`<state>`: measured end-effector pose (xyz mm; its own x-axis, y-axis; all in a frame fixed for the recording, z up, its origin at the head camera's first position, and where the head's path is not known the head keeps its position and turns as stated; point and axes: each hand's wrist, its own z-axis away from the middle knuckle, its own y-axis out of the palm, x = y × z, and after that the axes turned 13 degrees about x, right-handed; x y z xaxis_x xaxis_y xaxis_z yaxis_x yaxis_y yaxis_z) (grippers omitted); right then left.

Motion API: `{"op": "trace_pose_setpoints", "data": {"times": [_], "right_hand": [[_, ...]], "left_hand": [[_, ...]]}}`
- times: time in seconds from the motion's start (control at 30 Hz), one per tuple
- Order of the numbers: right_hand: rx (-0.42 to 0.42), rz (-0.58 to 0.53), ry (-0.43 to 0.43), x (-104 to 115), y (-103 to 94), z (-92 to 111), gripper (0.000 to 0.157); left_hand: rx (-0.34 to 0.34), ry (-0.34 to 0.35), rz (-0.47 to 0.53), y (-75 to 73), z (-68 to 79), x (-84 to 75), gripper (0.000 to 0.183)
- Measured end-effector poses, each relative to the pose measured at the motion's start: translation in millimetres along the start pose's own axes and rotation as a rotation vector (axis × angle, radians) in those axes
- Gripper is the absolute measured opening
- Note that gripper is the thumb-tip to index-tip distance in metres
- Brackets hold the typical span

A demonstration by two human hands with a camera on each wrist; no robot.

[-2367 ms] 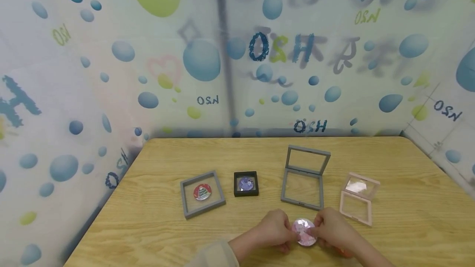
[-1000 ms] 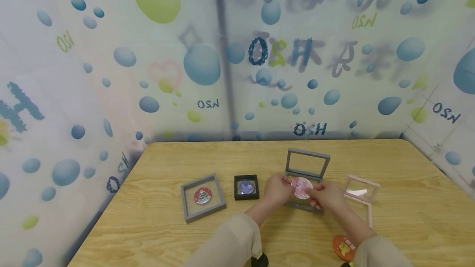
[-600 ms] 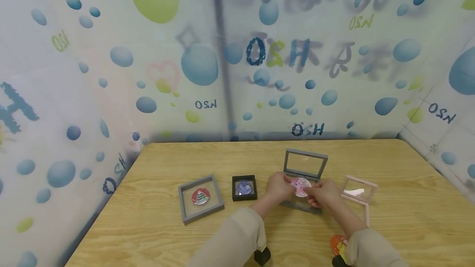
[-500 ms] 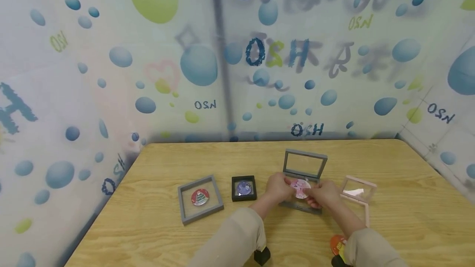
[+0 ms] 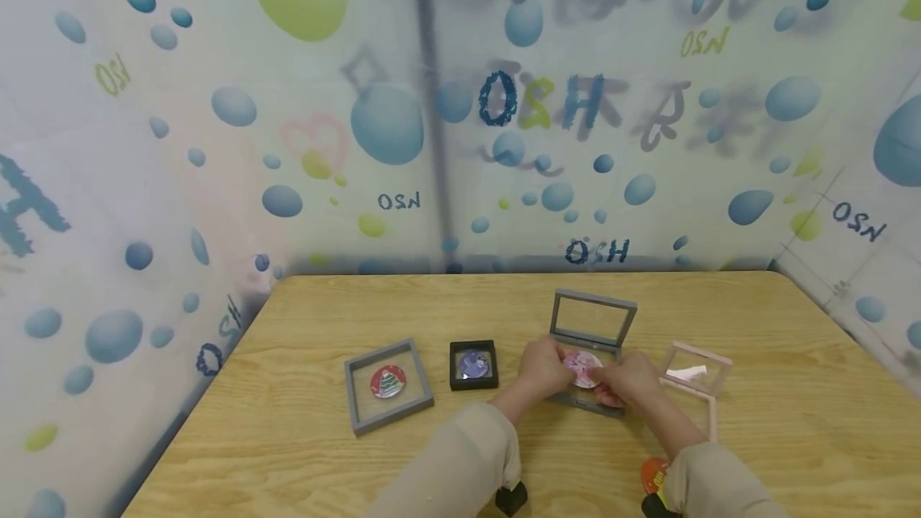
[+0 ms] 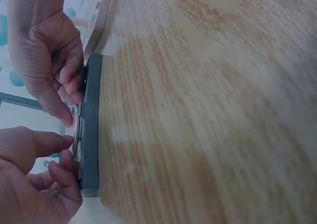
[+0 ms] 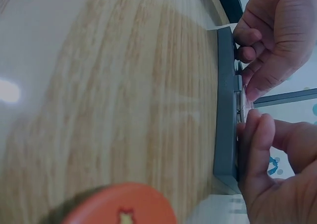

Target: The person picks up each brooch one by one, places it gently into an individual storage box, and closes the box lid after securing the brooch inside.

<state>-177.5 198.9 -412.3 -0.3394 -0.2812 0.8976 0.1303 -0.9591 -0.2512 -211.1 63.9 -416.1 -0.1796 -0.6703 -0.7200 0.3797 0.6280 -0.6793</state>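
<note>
A round pink badge (image 5: 584, 368) is pinched at its left edge by my left hand (image 5: 544, 366) and at its right edge by my right hand (image 5: 631, 382). Both hands are at the lower half of a grey display frame (image 5: 588, 404), whose lid stands raised behind them. In the left wrist view, the left hand (image 6: 37, 169) has its thumb on the badge, low at the frame's rim. From the right wrist view, the right hand (image 7: 282, 169) curls its fingers over that rim. Fingers hide part of the badge, so whether it touches the film is unclear.
Left of the hands lie a grey frame (image 5: 424, 387) with a red tree badge and a small black frame (image 5: 453, 366) with a purple badge. A pink frame (image 5: 714, 422) stands open at right. An orange-red badge (image 5: 653, 473) lies by the right sleeve.
Both hands have carried the pink badge from the table's front forward to the open grey frame. Over the last half second it has sunk slightly toward the frame's lower half.
</note>
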Motion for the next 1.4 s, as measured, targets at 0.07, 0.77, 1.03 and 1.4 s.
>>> {"op": "trace_pose_setpoints", "data": {"times": [0.07,0.77,1.03,1.4], "right_hand": [[-0.009,0.023,0.001,0,-0.1,0,0.018],[-0.022,0.099,-0.010,-3,0.8,1,0.023],[-0.021,0.121,-0.033,-5,0.1,1,0.024],[-0.123,0.409,-0.144,-5,-3.0,23,0.041]], "left_hand": [[-0.003,0.002,-0.023,0.1,0.4,-1.1,0.014],[-0.023,-0.035,-0.123,2.4,3.2,-7.6,0.026],[-0.030,-0.032,-0.050,1.9,-0.5,-0.5,0.019],[0.043,-0.117,0.440,-34.6,-12.3,12.0,0.012]]}}
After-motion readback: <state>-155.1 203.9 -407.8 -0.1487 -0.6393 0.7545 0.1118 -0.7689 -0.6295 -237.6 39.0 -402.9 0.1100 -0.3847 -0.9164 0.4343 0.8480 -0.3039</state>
